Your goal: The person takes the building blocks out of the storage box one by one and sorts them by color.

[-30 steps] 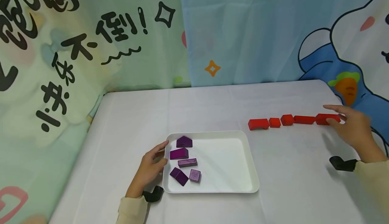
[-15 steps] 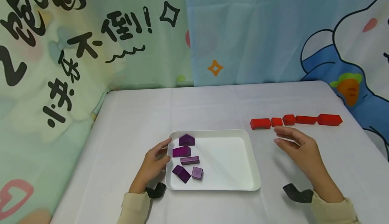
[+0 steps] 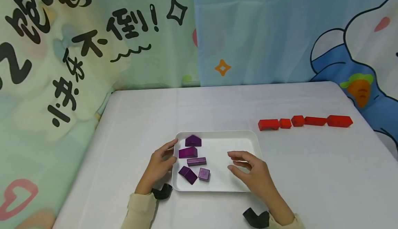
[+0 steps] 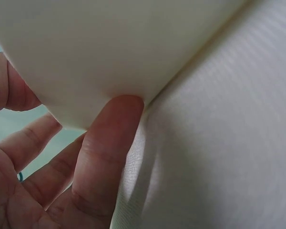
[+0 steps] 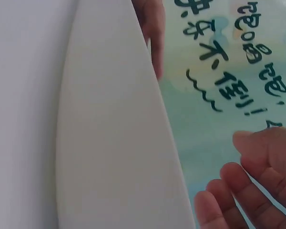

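I record the left hand (image 3: 159,165) touching the white tray (image 3: 220,144) at its left edge, the right hand (image 3: 254,171) above it, both with fingers parted, five purple blocks (image 3: 196,161) inside, red blocks (image 3: 297,121) on the tabletop (image 3: 317,173).

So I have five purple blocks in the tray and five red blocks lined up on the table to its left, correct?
Not quite: the head view shows the five red blocks lined up on the table to the right of the tray. The five purple blocks are in it.
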Demonstrator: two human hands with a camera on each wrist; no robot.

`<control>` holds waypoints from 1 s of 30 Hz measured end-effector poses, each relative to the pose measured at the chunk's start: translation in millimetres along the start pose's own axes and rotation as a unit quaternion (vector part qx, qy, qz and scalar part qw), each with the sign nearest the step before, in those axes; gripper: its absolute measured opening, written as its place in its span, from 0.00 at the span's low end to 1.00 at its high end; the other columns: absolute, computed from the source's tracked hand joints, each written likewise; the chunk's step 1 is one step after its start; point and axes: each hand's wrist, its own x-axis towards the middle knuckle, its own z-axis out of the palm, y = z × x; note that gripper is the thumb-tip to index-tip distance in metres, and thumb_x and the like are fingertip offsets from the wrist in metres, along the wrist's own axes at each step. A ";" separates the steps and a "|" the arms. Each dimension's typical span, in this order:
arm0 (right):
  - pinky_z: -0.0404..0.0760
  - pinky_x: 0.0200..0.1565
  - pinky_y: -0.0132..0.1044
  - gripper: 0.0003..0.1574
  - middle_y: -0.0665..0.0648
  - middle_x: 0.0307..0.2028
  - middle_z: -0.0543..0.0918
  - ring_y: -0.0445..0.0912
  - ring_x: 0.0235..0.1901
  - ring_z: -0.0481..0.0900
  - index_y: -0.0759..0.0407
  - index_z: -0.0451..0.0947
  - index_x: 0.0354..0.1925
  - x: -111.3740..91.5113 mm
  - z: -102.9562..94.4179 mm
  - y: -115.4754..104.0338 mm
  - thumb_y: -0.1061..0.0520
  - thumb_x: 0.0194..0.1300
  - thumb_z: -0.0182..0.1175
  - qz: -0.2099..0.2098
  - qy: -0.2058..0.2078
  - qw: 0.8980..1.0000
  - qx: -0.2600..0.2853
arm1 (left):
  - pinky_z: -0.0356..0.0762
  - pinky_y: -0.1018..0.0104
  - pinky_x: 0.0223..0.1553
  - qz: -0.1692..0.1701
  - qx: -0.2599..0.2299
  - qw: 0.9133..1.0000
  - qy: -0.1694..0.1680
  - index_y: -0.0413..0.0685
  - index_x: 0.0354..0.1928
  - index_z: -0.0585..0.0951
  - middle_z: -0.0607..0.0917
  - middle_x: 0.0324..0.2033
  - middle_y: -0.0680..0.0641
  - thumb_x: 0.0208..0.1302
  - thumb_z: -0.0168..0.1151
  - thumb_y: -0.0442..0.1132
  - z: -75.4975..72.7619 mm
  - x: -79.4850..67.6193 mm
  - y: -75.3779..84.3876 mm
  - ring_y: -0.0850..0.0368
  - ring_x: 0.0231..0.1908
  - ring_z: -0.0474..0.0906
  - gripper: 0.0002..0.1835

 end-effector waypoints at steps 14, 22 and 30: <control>0.91 0.51 0.40 0.23 0.61 0.46 0.90 0.56 0.46 0.89 0.69 0.86 0.49 3.8 53.6 -8.0 0.73 0.54 0.79 0.019 -0.107 0.994 -0.024 | 0.93 0.52 0.34 0.001 0.003 1.000 0.004 0.37 0.75 0.76 0.80 0.66 0.27 0.63 0.59 0.25 2.1 2.2 0.4 0.29 0.64 0.79 0.35; 0.92 0.44 0.38 0.21 0.59 0.44 0.90 0.51 0.40 0.90 0.67 0.87 0.46 4.7 56.8 -8.9 0.73 0.53 0.78 0.012 -0.128 0.989 -0.068 | 0.93 0.51 0.34 0.000 0.005 1.000 0.005 0.38 0.75 0.76 0.80 0.67 0.28 0.63 0.59 0.26 1.5 1.0 2.4 0.29 0.65 0.79 0.35; 0.90 0.52 0.37 0.21 0.56 0.47 0.89 0.52 0.48 0.90 0.64 0.89 0.50 -5.9 28.5 -10.5 0.74 0.57 0.76 0.010 -0.105 0.994 -0.040 | 0.93 0.51 0.34 -0.003 0.010 1.000 0.006 0.38 0.75 0.76 0.80 0.68 0.29 0.63 0.60 0.25 2.2 0.1 2.3 0.29 0.65 0.79 0.35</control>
